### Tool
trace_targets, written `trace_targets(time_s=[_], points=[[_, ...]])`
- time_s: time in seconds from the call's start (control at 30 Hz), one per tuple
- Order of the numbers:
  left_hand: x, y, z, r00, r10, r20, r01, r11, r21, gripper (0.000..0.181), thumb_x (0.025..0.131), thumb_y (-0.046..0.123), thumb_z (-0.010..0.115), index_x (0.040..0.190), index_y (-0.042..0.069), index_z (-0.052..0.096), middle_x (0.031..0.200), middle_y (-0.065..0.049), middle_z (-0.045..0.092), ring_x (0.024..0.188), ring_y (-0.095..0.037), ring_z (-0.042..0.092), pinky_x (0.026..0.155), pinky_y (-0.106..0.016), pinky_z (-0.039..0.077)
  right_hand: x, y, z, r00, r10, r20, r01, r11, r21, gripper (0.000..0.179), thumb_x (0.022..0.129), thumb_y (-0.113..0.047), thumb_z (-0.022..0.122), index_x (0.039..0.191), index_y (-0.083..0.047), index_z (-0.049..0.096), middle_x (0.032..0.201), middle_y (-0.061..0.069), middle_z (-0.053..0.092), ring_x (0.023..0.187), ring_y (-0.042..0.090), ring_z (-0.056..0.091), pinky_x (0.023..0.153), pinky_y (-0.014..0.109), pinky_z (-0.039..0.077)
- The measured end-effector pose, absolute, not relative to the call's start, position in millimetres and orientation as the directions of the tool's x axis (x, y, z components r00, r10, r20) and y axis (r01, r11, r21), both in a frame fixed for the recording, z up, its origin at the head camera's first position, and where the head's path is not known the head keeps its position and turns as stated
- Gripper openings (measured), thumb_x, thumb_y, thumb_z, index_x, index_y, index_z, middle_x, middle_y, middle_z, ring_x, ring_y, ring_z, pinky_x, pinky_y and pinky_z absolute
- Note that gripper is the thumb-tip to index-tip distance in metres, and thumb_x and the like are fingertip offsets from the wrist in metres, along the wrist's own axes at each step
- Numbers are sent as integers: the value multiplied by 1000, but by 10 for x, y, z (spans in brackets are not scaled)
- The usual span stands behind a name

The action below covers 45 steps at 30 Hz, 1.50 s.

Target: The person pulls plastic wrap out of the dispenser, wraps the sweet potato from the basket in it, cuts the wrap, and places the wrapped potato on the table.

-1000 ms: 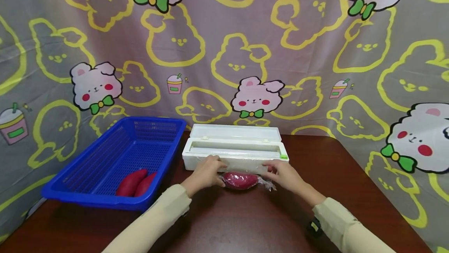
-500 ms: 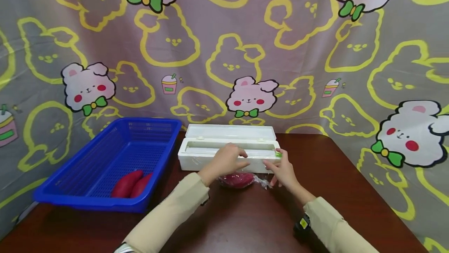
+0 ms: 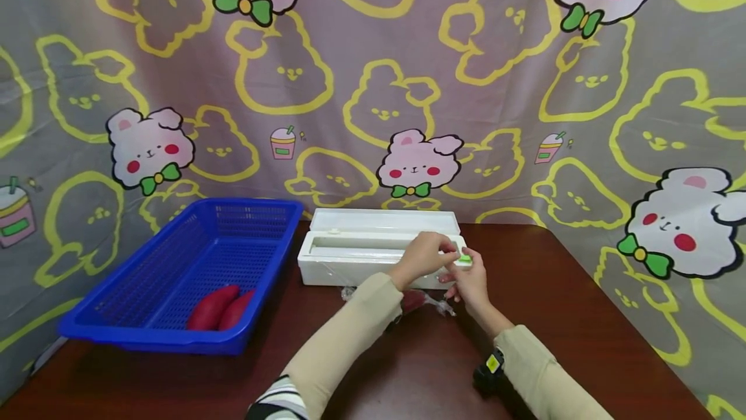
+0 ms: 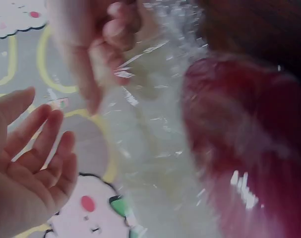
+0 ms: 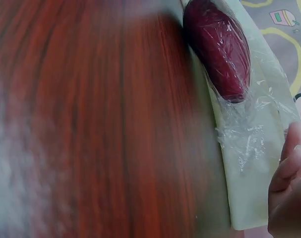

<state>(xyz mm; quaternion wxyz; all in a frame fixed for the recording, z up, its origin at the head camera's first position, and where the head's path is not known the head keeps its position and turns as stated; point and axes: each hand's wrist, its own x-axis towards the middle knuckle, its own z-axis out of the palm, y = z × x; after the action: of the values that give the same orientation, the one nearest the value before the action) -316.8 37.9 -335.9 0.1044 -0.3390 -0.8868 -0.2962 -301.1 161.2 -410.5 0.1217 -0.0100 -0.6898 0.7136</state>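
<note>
A white cling film box [image 3: 338, 271] stands lid up at the back of the table, a roll inside and a green slider [image 3: 465, 258] at its right end. My left hand [image 3: 430, 254] reaches over the box's right part, fingers loosely bent near the slider; in the left wrist view nothing shows between them. My right hand [image 3: 472, 283] is at the box's right front corner, one finger extended by the slider. In front of the box lies a red sweet potato [image 5: 219, 49] wrapped in clear film, with twisted film ends [image 5: 244, 139]. My left forearm partly hides it in the head view.
A blue plastic basket [image 3: 146, 340] stands on the left, with two unwrapped red sweet potatoes [image 3: 215, 310] at its near end. The dark wooden table [image 3: 408, 362] meets a patterned curtain [image 3: 350, 103] behind the box.
My left hand has left the wrapped sweet potato's left end and moved right, over the box to the slider end. My right hand has risen slightly from the twisted film end toward the box's corner.
</note>
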Motion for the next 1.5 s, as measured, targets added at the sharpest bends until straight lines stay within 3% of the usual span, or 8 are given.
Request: trace_targets(time_s=[0.17,0.4,0.63,1.03,1.27,1.5], points=[[-3243,534,-3494,-795,464,390,606,633,482,17,80,24,67,88,10,71,79,4,64,71,-6,54,60,-17,41,-3026,1594,-4123,-959,239,154,-168,-42,-985,52,83,3,55,125,0,24,49,1,55,29,7,45,27,17,33],[-3294,674,-3618,-796,447,408,599,677,428,19,74,29,72,87,15,73,73,7,61,66,-6,51,54,-17,38,-3031,1620,-4124,-960,229,159,-171,-36,-985,43,82,10,49,120,4,29,47,-1,53,29,4,41,28,15,32],[-3306,748,-3616,-838,397,375,534,736,415,12,75,27,72,83,18,74,75,10,65,66,-4,55,53,-17,39,-3042,1671,-4128,-972,213,97,-107,-36,-994,43,80,11,51,118,3,34,48,-1,54,28,4,38,27,15,29],[-3474,529,-3608,-770,538,342,636,689,349,14,80,27,66,76,15,71,65,9,60,55,-4,44,51,-16,34,-3091,1758,-4089,-990,105,91,-82,90,-993,35,82,-3,61,108,2,39,50,2,56,28,5,37,28,17,28],[-3519,448,-3667,-770,552,320,638,651,412,13,81,22,66,74,12,70,65,7,59,59,-5,46,54,-16,35,-3057,1797,-4133,-967,68,245,-243,38,-969,32,79,-12,68,96,2,44,49,4,56,29,4,38,27,18,28],[-3498,379,-3711,-785,520,337,619,636,460,13,81,23,66,76,10,68,68,6,60,59,-4,46,54,-16,37,-3103,1799,-4108,-989,91,120,-115,62,-991,28,83,-3,60,103,5,42,50,3,55,29,5,39,28,17,30]])
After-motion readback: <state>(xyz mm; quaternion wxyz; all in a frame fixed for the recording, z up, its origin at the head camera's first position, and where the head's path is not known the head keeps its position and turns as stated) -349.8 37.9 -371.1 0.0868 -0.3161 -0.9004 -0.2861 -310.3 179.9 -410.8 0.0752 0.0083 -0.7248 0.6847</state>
